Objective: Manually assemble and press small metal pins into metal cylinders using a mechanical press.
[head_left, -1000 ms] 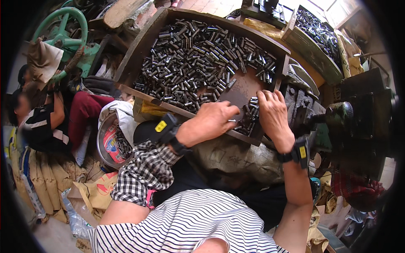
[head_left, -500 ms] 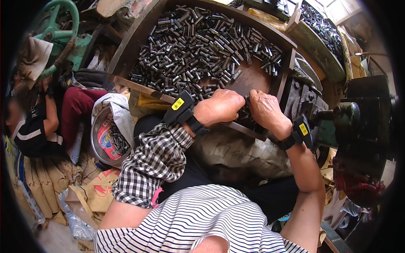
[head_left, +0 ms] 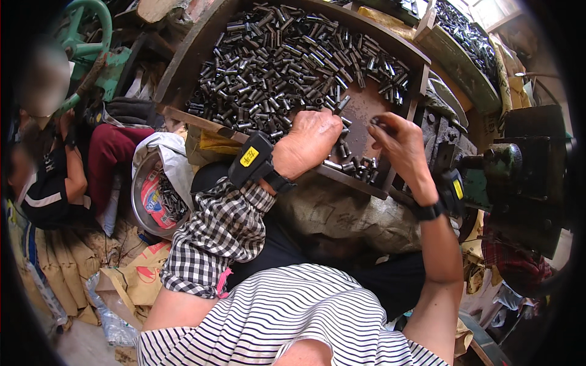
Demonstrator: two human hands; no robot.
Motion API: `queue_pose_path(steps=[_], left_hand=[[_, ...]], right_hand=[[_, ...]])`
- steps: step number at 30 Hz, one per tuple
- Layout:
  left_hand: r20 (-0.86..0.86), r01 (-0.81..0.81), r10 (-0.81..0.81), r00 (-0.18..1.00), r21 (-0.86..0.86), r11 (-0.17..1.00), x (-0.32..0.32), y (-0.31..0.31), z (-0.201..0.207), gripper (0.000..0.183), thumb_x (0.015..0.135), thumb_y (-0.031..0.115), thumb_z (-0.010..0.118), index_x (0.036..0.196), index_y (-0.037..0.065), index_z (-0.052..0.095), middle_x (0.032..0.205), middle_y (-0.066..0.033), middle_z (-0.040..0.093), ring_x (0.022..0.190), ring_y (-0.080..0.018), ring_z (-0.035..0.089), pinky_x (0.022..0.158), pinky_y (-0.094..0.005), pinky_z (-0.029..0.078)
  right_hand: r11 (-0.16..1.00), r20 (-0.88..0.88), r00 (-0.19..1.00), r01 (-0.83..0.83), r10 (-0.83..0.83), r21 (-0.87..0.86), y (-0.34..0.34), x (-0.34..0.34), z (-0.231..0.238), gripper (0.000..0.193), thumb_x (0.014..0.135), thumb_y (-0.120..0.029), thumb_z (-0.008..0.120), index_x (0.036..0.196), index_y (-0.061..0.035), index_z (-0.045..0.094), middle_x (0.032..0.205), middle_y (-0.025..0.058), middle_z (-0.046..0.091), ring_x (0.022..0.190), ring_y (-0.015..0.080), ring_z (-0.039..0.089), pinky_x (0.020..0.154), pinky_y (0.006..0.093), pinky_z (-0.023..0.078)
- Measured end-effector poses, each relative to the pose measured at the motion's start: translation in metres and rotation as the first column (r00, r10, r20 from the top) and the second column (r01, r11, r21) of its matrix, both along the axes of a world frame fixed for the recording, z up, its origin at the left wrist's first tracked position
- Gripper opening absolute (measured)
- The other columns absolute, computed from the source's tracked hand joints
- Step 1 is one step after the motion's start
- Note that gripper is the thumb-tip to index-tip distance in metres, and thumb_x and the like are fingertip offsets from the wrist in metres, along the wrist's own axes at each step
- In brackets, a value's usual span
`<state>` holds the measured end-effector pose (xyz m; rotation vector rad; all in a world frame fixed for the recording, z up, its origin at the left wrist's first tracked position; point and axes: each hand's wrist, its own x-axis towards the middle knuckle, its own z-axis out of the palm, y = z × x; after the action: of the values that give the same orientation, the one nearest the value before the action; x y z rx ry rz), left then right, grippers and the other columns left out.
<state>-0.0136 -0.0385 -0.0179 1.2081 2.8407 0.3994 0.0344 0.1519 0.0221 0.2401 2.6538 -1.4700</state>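
A wooden tray (head_left: 421,85) holds a heap of short dark metal tubes (head_left: 268,67). My left hand (head_left: 311,140) is curled, knuckles up, at the heap's near edge; its fingertips and whatever they hold are hidden. Over the tray's right part, my right hand (head_left: 401,143) pinches a small dark piece, apparently a metal tube (head_left: 377,122), between thumb and fingers. A smaller group of metal tubes (head_left: 360,168) lies in the tray's near right corner, below the hands. Bare tray bottom shows between that group and the heap.
A metal bowl (head_left: 139,201) with a plastic bag and small metal pieces stands to the left. A dark machine (head_left: 525,177) is close on the right. Another tray of metal parts (head_left: 464,49) sits at the far right. A person (head_left: 67,165) sits at the left beside a green handwheel (head_left: 73,46).
My hands, close together over the near right corner before, have parted. The left shifted left onto the heap's edge; the right moved right and up, uncovering the tubes in the corner.
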Motion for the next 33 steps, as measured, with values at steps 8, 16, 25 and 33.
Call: queue_pose_path(steps=[8, 16, 25, 33], left_hand=[[0.063, 0.029, -0.038, 0.997, 0.145, 0.989, 0.006, 0.003, 0.009, 0.010, 0.079, 0.009, 0.059, 0.085, 0.002, 0.054, 0.077, -0.0147, 0.055, 0.069, -0.0338, 0.061, 0.061, -0.0428, 0.050], [0.803, -0.350, -0.221, 0.554, 0.465, 0.814, 0.009, 0.028, 0.018, 0.020, 0.089, 0.010, 0.057, 0.105, -0.001, 0.056, 0.078, -0.0045, 0.062, 0.063, -0.0137, 0.063, 0.051, -0.0253, 0.049], [0.861, -0.669, -0.507, -0.023, 0.364, 0.648, 0.012, 0.035, 0.014, 0.018, 0.090, 0.010, 0.055, 0.106, 0.001, 0.058, 0.079, -0.0043, 0.061, 0.059, -0.0076, 0.061, 0.051, -0.0176, 0.052], [0.868, -0.679, -0.496, -0.019, 0.353, 0.644, 0.014, 0.037, 0.014, 0.019, 0.091, 0.013, 0.057, 0.105, -0.001, 0.058, 0.078, -0.0052, 0.062, 0.059, -0.0082, 0.061, 0.051, -0.0178, 0.051]], right_hand=[[0.981, -0.096, 0.991, 0.071, -0.090, -0.183, 0.006, 0.054, -0.003, 0.016, 0.075, 0.001, 0.063, 0.090, 0.0030, 0.056, 0.078, 0.0071, 0.060, 0.065, 0.0135, 0.060, 0.062, 0.0252, 0.048], [0.909, 0.026, 0.988, 0.153, -0.155, -0.387, 0.012, 0.069, -0.006, 0.014, 0.088, -0.007, 0.060, 0.098, 0.0022, 0.063, 0.071, 0.0005, 0.058, 0.057, 0.0023, 0.051, 0.049, 0.0185, 0.042], [0.796, 0.062, 0.977, 0.202, -0.203, -0.570, 0.021, 0.068, -0.016, 0.015, 0.090, -0.011, 0.058, 0.097, 0.0022, 0.060, 0.073, 0.0011, 0.059, 0.056, 0.0030, 0.052, 0.048, 0.0162, 0.043], [0.610, 0.174, 0.963, 0.266, -0.206, -0.747, 0.027, 0.066, -0.022, 0.015, 0.089, -0.012, 0.060, 0.096, 0.0016, 0.059, 0.074, 0.0052, 0.061, 0.053, 0.0067, 0.056, 0.046, 0.0180, 0.045]])
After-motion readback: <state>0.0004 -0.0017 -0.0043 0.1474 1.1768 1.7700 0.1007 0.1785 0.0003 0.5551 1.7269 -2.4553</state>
